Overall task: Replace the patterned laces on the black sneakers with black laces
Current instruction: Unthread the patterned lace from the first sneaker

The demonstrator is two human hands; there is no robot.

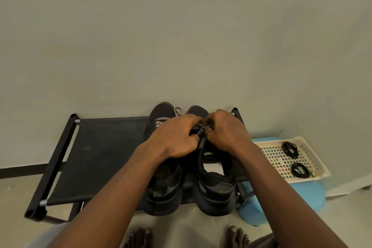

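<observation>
Home interior, plain living space, seemingly a corner by the wall. Pale painted wall, dark skirting strip at its base, pale bare floor. Low black fabric-shelf shoe rack against wall, pair of black sneakers on it. Blue plastic stool just beside rack, cream plastic basket on top. Person's bare feet on floor: indoor, domestic.

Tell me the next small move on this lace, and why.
Probably pull the patterned lace loose at the top eyelets. The left hand and right hand both pinch it over the tongue of the right-hand sneaker, where it is threaded, and the black laces lie coiled in the basket, untouched.
</observation>
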